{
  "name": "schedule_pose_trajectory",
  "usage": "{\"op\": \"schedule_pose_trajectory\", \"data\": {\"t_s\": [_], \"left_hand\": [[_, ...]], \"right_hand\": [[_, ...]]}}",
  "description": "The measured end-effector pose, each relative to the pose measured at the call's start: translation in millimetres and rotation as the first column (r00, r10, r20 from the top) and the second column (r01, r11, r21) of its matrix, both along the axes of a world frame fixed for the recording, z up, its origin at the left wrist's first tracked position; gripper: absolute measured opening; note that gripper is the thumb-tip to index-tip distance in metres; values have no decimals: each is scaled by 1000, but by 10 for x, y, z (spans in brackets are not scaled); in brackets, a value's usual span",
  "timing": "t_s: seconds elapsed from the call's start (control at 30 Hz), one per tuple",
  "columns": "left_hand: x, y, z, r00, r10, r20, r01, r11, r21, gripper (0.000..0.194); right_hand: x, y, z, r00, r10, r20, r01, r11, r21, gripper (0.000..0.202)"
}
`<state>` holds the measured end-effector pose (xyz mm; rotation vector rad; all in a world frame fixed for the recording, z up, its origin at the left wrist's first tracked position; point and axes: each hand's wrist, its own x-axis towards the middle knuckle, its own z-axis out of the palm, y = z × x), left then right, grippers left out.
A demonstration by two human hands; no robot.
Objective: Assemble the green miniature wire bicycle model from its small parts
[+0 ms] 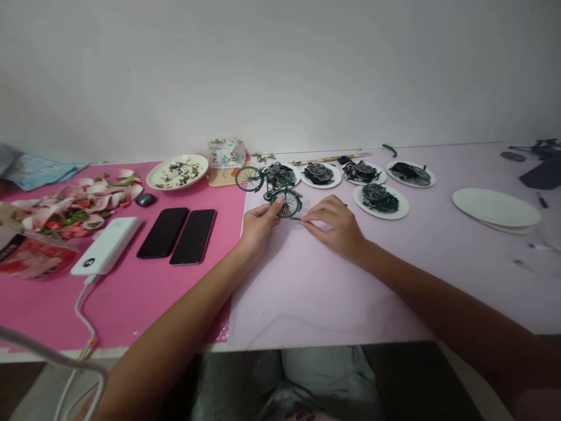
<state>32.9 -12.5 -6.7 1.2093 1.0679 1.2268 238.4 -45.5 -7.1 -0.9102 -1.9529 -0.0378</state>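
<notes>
A dark green toy bicycle [270, 190] is held up over the light table by my left hand [262, 221], whose thumb and fingers pinch it at the nearer wheel. Its other wheel points away to the upper left. Just right of that wheel, my right hand [335, 222] pinches a small thin dark part [296, 219] between thumb and forefinger. The part's tip is close to the bottom of the wheel; I cannot tell whether they touch. Behind my hands, white plates [397, 215] hold dark wheels and other small bicycle parts.
To the left, a pink mat [175, 298] carries two phones [193, 237], a white power bank [105, 248] with a cable, a mouse [145, 200], artificial petals [83, 202] and a bowl [151, 180]. On the right lie stacked white plates [495, 207] and a dark bicycle part [543, 172].
</notes>
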Motion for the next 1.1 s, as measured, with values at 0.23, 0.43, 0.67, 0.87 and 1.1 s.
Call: {"op": "schedule_pose_trajectory", "data": {"t_s": [0.23,0.43,0.67,0.87,1.1], "left_hand": [[90,-77,20,972,-76,224,109,984,-140,53],[90,-75,-6,965,-76,252,114,984,-138,51],[79,-77,-8,964,-97,249,131,983,-124,53],[66,-59,-31,970,-89,225,122,983,-138,53],[64,-42,-54,970,-100,223,124,988,-97,53]], "right_hand": [[-18,-41,13,995,-102,7,100,990,100,15],[-41,-36,1,990,-97,98,71,969,235,20],[-52,-30,22,986,-116,115,65,923,378,19],[-49,-35,5,980,-149,135,96,936,339,19],[-58,-16,-19,987,-136,88,106,954,281,18]]}}
